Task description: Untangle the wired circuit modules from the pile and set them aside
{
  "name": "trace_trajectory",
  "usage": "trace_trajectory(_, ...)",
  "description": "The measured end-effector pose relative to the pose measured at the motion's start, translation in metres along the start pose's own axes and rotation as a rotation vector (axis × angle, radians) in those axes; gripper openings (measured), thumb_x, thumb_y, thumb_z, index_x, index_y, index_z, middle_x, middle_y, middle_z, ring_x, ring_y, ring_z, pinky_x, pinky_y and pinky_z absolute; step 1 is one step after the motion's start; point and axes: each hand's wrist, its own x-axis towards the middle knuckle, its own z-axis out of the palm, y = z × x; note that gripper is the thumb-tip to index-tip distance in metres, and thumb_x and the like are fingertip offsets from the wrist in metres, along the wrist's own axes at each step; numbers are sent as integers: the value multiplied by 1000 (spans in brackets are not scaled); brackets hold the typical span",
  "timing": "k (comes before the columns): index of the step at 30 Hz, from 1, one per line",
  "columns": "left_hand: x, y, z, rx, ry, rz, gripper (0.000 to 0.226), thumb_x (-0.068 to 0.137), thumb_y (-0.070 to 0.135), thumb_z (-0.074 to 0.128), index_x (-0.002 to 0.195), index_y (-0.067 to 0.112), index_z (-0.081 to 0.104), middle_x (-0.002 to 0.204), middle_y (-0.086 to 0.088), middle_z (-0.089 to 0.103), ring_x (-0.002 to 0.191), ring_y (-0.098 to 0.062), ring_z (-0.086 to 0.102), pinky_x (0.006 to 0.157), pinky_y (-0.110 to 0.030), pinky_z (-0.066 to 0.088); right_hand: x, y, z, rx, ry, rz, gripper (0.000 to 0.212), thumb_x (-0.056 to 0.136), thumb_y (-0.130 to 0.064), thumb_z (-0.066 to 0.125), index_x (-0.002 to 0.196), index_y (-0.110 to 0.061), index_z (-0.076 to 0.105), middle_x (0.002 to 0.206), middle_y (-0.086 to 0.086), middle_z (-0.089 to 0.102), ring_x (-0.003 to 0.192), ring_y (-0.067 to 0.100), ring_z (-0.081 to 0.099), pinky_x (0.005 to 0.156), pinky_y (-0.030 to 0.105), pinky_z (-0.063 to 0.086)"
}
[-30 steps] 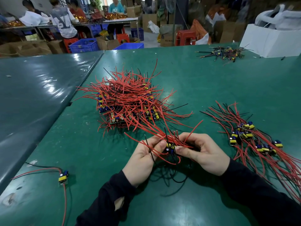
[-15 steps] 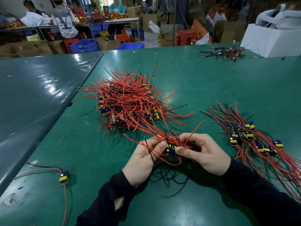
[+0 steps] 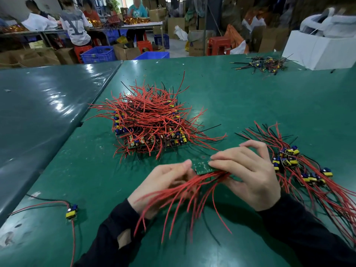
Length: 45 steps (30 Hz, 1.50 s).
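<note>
While both hands meet just above the green table [image 3: 240,97], I see them sharing one small green circuit board [image 3: 203,167], its solder side turned up. My right hand [image 3: 248,176] lies over the board's right end, forefinger and the fingers beside it pressed flat along its top edge; the thumb is hidden underneath, so I judge this a pinch but cannot confirm it. My left hand [image 3: 163,182] takes the board's left end with curled fingers. A fan of red wires [image 3: 185,201] with a few black ones spills from under the board toward me, across the left wrist, blurred with motion.

Beyond the hands sits the main pile [image 3: 150,122], a dense mound of red leads over blue and yellow components. To the right, just beside my right hand, lies the sorted heap of modules [image 3: 300,170] already set aside, their leads trailing toward the table edge. A lone module [image 3: 71,211] rests far to the left. At the far right there is a smaller dark tangle [image 3: 264,64] near a white box [image 3: 317,53].

The risk, as I judge it: the loose leads could snag the sorted heap while swinging over it, dragging finished modules back into a knot, or a hard tug could strain a solder joint.
</note>
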Motion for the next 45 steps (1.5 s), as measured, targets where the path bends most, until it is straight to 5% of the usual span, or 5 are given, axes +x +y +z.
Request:
trace_trajectory(6,-1,-5,6,82,3,71,13,75,25,68,64,19,63,62,3,50,53,-6,46,50,-15,38,6,-8,-2,-22,-115,-1,21,71,-6,66,87,-17,73,107,-4,69,92,14,63,88,39,35)
trace_trajectory(14,1,-13,4,723,246,501,4,84,18,70,87,16,69,77,7,68,74,-8,63,74,-28,51,8,-5,-14,203,-452,315,47,78,-49,60,117,-24,59,109,-16,62,101,6,58,95,40,35)
trace_trajectory(24,0,-19,9,939,325,603,16,86,30,58,97,20,64,86,8,67,83,-12,63,75,-34,50,1,-6,0,319,-546,470,36,83,-42,68,104,-22,46,63,-16,57,50,4,42,58,15,32)
trace_trajectory(30,1,-19,5,941,297,507,20,83,37,59,100,28,64,76,13,62,75,-7,59,73,-34,49,-2,-13,5,291,-613,429,40,87,-50,47,119,-27,53,87,-9,67,84,17,60,88,38,38)
trace_trajectory(45,-1,-20,11,1009,441,579,17,82,30,61,92,19,68,86,10,66,88,-17,58,77,-45,48,-3,-26,10,189,-592,457,35,90,-42,45,120,-26,54,104,-11,66,97,16,58,85,37,36)
